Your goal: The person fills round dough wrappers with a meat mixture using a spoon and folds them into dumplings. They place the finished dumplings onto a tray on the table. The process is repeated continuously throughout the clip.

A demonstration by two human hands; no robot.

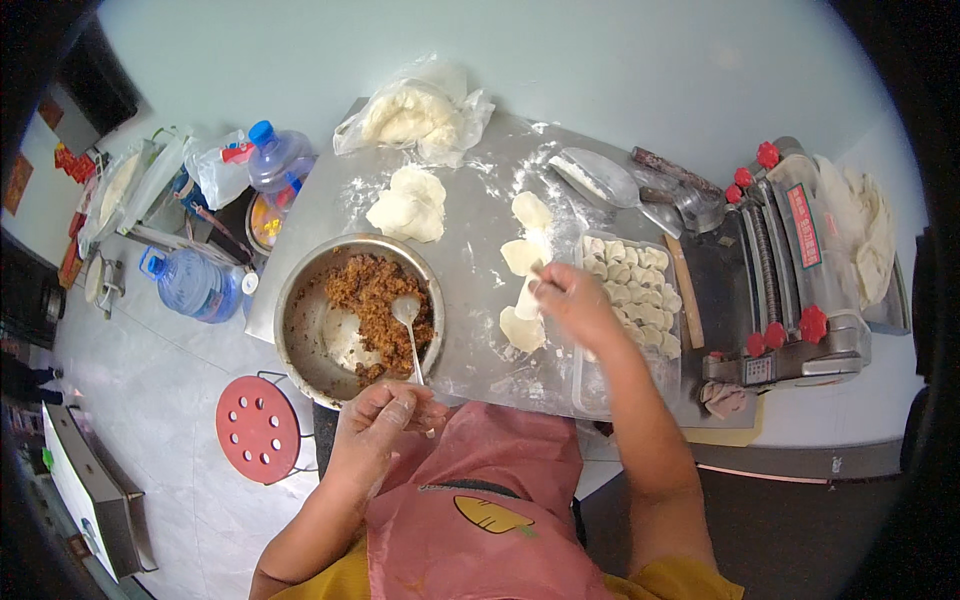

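My right hand (574, 300) reaches over the steel table, its fingertips pinched at the edge of a dough wrapper (528, 301). Other thin round wrappers, including one at the top (532, 211) and one at the bottom (523, 330), lie in a loose column there. My left hand (390, 411) is at the near rim of a steel bowl (286, 330), fingers curled over a metal spoon's handle (414, 352); whether they grip it is hidden. The spoon's head rests in brown minced filling (375, 289). Right of my right hand, a clear plastic tray (592, 401) holds rows of folded dumplings (630, 281).
Stacked wrappers (409, 204) and bagged dough (416, 116) lie at the back. A metal scoop (600, 176) and a wooden stick (684, 292) lie near the tray. A dough-rolling machine (772, 262) stands right. A red stool (259, 429) and water bottles (199, 285) are left.
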